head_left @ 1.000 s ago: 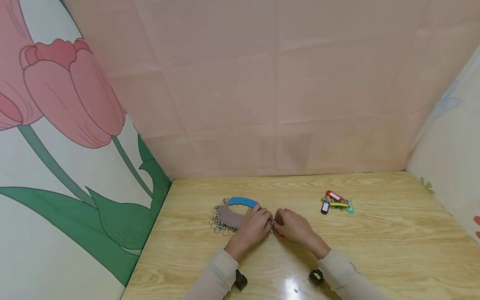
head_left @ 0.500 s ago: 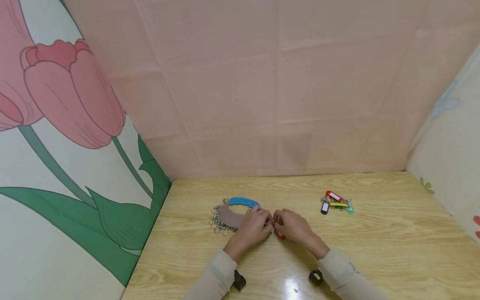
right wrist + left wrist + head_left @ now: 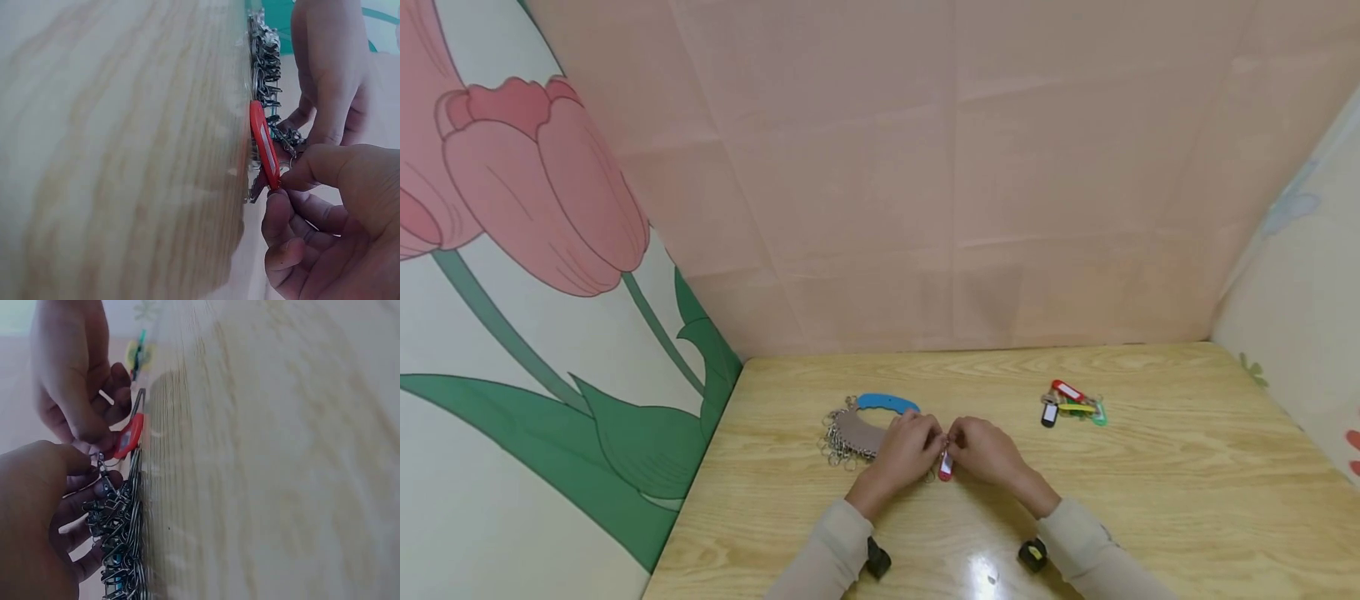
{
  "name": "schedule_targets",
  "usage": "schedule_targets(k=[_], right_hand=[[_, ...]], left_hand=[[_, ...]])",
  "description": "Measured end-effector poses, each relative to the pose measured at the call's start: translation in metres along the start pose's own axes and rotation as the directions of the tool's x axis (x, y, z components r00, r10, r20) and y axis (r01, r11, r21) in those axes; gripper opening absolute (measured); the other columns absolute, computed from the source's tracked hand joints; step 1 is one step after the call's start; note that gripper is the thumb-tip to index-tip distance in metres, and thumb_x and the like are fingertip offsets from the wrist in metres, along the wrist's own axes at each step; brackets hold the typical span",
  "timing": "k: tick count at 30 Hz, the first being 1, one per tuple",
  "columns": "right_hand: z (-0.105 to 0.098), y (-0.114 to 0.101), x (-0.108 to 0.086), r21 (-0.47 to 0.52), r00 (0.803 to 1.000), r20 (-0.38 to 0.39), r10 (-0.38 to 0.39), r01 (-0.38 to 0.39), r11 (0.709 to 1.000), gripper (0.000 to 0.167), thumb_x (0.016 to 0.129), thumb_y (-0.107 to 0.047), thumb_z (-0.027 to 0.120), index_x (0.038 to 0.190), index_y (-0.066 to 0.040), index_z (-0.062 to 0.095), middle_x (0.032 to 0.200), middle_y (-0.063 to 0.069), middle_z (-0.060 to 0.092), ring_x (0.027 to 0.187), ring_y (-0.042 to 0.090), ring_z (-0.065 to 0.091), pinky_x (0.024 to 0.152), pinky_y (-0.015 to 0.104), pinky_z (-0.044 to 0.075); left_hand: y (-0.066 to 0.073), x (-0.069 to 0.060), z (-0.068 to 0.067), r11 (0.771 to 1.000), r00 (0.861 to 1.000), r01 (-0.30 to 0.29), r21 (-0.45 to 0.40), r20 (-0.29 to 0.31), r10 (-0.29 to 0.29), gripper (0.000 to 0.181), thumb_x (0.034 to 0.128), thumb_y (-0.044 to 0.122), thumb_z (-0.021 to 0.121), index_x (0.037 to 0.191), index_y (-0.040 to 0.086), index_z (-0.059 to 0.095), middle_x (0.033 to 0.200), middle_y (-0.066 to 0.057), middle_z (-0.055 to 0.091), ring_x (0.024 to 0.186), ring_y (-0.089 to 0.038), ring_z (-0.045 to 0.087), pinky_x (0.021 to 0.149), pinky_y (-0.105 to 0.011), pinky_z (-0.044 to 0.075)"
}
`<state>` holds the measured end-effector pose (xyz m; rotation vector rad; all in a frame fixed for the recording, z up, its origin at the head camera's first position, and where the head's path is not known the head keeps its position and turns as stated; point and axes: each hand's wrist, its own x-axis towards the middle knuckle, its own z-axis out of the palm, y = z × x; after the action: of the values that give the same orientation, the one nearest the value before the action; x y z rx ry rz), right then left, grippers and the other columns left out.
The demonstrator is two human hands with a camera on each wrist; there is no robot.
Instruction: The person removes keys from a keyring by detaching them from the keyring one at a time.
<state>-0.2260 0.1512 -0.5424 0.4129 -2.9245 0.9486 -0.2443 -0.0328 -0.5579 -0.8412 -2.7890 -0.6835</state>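
Note:
A curved brown-grey holder (image 3: 859, 432) with a blue handle (image 3: 886, 402) lies on the table, a dense row of small metal clasps and rings (image 3: 119, 550) along its edge. Over its right end is my left hand (image 3: 904, 454), thumb and finger pinching one small metal clasp (image 3: 102, 467). Close against it, my right hand (image 3: 987, 452) pinches the ring end of a red key tag (image 3: 265, 144) with a white label. The tag hangs below the fingertips, its ring right at the clasp. Whether ring and clasp are linked I cannot tell.
At the back right of the wooden table (image 3: 1150, 500) lies a small pile of key tags (image 3: 1073, 406) in red, black, yellow and green. A pink sheet (image 3: 955, 208) hangs behind the table; a tulip-printed panel (image 3: 550, 208) stands at the left.
The red key tag has swung left and now hangs nearly straight down between the hands, its white label showing. Both hands have stayed almost in place.

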Motion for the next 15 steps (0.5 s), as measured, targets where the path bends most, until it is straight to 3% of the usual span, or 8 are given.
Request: schedule_targets(k=[7, 15], right_hand=[[-0.0036, 0.0019, -0.0020, 0.031, 1.000, -0.015, -0.005, 0.006, 0.999, 0.007, 0.089, -0.008, 0.077, 0.087, -0.013, 0.072, 0.082, -0.003, 0.068, 0.073, 0.011, 0.058, 0.064, 0.033, 0.049], [-0.0044, 0.0066, -0.0025, 0.081, 0.999, -0.034, 0.008, -0.005, 0.997, 0.007, 0.092, -0.009, 0.076, 0.091, -0.015, 0.073, 0.083, -0.003, 0.072, 0.072, 0.009, 0.060, 0.063, 0.028, 0.049]], left_hand=[[-0.0011, 0.0015, -0.0009, 1.000, 1.000, 0.009, -0.011, -0.006, -0.010, 0.010, 0.1056, 0.025, 0.068, 0.111, 0.021, 0.075, 0.098, 0.008, 0.075, 0.097, -0.011, 0.058, 0.085, -0.029, 0.045], [-0.0017, 0.0000, -0.0034, 0.999, 1.000, -0.007, -0.042, 0.013, 0.007, 0.011, 0.1016, 0.023, 0.071, 0.110, 0.022, 0.077, 0.100, 0.010, 0.076, 0.094, -0.010, 0.056, 0.087, -0.029, 0.045]])
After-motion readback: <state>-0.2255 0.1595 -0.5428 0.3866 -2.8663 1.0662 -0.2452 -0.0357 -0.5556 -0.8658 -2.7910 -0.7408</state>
